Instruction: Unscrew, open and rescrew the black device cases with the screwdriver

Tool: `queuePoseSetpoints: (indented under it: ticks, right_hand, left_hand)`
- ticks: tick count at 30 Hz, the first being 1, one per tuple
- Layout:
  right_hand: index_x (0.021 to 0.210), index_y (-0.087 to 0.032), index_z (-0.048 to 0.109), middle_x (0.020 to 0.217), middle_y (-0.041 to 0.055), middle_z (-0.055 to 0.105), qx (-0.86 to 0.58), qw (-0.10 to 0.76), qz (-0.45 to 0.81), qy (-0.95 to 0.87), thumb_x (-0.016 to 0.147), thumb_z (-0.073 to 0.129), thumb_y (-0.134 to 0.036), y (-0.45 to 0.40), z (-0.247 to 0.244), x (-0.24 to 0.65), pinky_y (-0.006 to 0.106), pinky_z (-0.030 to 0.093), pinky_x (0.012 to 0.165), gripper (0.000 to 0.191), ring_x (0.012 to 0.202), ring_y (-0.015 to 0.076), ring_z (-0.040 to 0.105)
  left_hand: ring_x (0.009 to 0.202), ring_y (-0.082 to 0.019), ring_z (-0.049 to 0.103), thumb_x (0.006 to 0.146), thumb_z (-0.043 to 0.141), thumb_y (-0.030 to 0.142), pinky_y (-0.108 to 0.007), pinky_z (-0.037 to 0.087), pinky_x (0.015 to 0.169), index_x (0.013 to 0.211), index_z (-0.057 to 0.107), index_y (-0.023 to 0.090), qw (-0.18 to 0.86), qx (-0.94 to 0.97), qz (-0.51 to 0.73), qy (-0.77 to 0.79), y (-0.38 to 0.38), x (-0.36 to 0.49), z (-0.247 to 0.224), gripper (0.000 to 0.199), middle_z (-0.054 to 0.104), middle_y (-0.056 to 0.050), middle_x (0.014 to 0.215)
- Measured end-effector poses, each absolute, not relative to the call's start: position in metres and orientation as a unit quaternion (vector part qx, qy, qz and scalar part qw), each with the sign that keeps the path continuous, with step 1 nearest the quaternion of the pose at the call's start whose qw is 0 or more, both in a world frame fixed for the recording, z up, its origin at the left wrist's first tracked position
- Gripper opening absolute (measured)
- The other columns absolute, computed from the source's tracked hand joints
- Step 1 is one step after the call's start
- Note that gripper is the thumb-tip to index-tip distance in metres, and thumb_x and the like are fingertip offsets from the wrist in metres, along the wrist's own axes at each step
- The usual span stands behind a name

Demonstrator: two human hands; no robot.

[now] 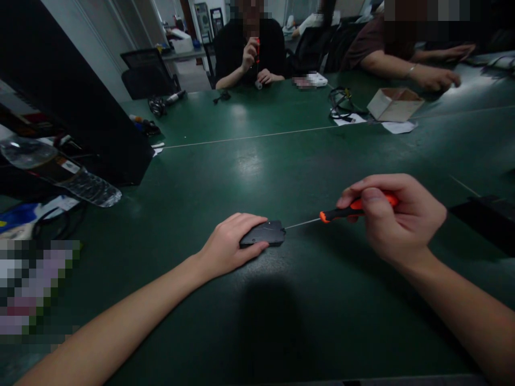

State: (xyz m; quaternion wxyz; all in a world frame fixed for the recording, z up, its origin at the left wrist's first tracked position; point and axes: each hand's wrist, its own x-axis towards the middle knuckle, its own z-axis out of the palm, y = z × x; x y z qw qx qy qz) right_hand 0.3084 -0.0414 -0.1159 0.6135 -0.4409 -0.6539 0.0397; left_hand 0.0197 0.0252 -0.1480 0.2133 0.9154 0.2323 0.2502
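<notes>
A small flat black box (267,234), perhaps a device casing, lies on the green tabletop (201,332). My left hand (230,241) grips it from the left, with the thumb on the near side and the fingers over the far side. In my right hand (396,214) is a screwdriver (340,212) with an orange and black handle, the fingers wrapped round it. Its thin metal shaft points left, and the tip meets the right end of the black box. The exact spot under the tip is too small to make out.
Across the table a person (251,53) in black holds another screwdriver; a second person's arm (396,69) rests at the far right. A plastic bottle (92,185) lies by a black panel (80,80) on the left. An open box (394,104) and cables (341,104) sit farther back.
</notes>
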Motion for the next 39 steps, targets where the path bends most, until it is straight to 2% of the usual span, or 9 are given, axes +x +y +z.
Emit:
queuePoseSetpoints:
  ticks: [6, 9, 15, 19, 25, 31, 36, 39]
  right_hand:
    - [0.103, -0.021, 0.073, 0.074, -0.0002, 0.072, -0.422, 0.617, 0.010, -0.664, 0.095, 0.062, -0.012, -0.038, -0.114, 0.315, 0.026, 0.058, 0.060, 0.016, 0.064, 0.0131, 0.070]
    - [0.101, -0.020, 0.072, 0.071, -0.0008, 0.070, -0.422, 0.631, 0.001, -0.651, 0.095, 0.062, -0.014, -0.037, -0.113, 0.314, 0.024, 0.056, 0.057, 0.014, 0.062, 0.0119, 0.069]
    - [0.104, -0.026, 0.072, 0.071, -0.0021, 0.070, -0.442, 0.609, 0.052, -0.656, 0.098, 0.061, -0.021, -0.038, -0.120, 0.307, 0.026, 0.050, 0.046, 0.014, 0.057, 0.0136, 0.066]
    - [0.102, -0.031, 0.073, 0.072, -0.0004, 0.068, -0.456, 0.639, 0.050, -0.618, 0.099, 0.060, -0.026, -0.038, -0.116, 0.306, 0.031, 0.053, 0.051, 0.014, 0.061, 0.0163, 0.066]
    - [0.099, -0.027, 0.070, 0.069, -0.0022, 0.067, -0.462, 0.633, 0.085, -0.615, 0.099, 0.061, -0.028, -0.036, -0.121, 0.300, 0.026, 0.047, 0.043, 0.010, 0.057, 0.0140, 0.063]
    - [0.102, -0.030, 0.072, 0.072, -0.0011, 0.068, -0.456, 0.642, 0.044, -0.615, 0.098, 0.061, -0.024, -0.036, -0.119, 0.306, 0.030, 0.053, 0.050, 0.013, 0.061, 0.0164, 0.066]
    - [0.106, -0.032, 0.071, 0.072, -0.0018, 0.070, -0.453, 0.602, 0.031, -0.657, 0.098, 0.060, -0.024, -0.038, -0.121, 0.306, 0.032, 0.053, 0.049, 0.015, 0.057, 0.0173, 0.066]
    - [0.108, -0.033, 0.070, 0.073, -0.0016, 0.071, -0.439, 0.583, 0.008, -0.684, 0.097, 0.059, -0.021, -0.041, -0.120, 0.305, 0.034, 0.055, 0.053, 0.019, 0.059, 0.0185, 0.068]
  left_hand:
    - [0.110, -0.026, 0.068, 0.097, 0.066, 0.039, -0.043, 0.055, 0.097, 0.130, 0.062, 0.017, 0.218, 0.913, 0.249, 0.236, 0.025, 0.021, -0.146, 0.041, 0.073, -0.012, 0.121]
    - [0.109, -0.026, 0.069, 0.096, 0.066, 0.039, -0.043, 0.055, 0.098, 0.129, 0.063, 0.016, 0.218, 0.914, 0.253, 0.232, 0.025, 0.022, -0.146, 0.040, 0.073, -0.012, 0.120]
    - [0.111, -0.026, 0.068, 0.097, 0.066, 0.038, -0.043, 0.055, 0.099, 0.131, 0.062, 0.016, 0.214, 0.914, 0.255, 0.231, 0.025, 0.021, -0.148, 0.041, 0.073, -0.012, 0.121]
    - [0.110, -0.026, 0.068, 0.097, 0.066, 0.038, -0.043, 0.055, 0.098, 0.130, 0.062, 0.016, 0.216, 0.914, 0.255, 0.230, 0.025, 0.021, -0.147, 0.040, 0.073, -0.013, 0.122]
    - [0.111, -0.026, 0.068, 0.096, 0.067, 0.038, -0.043, 0.055, 0.099, 0.130, 0.063, 0.016, 0.216, 0.913, 0.256, 0.234, 0.025, 0.020, -0.147, 0.041, 0.073, -0.012, 0.121]
    - [0.112, -0.026, 0.068, 0.096, 0.067, 0.038, -0.043, 0.055, 0.099, 0.130, 0.063, 0.017, 0.217, 0.914, 0.247, 0.239, 0.025, 0.019, -0.147, 0.041, 0.073, -0.012, 0.122]
    - [0.112, -0.026, 0.068, 0.096, 0.066, 0.038, -0.043, 0.054, 0.099, 0.130, 0.063, 0.017, 0.219, 0.913, 0.248, 0.239, 0.025, 0.020, -0.146, 0.040, 0.073, -0.012, 0.122]
    - [0.111, -0.026, 0.068, 0.096, 0.066, 0.038, -0.043, 0.055, 0.099, 0.129, 0.064, 0.018, 0.220, 0.912, 0.252, 0.238, 0.025, 0.021, -0.146, 0.039, 0.073, -0.012, 0.121]
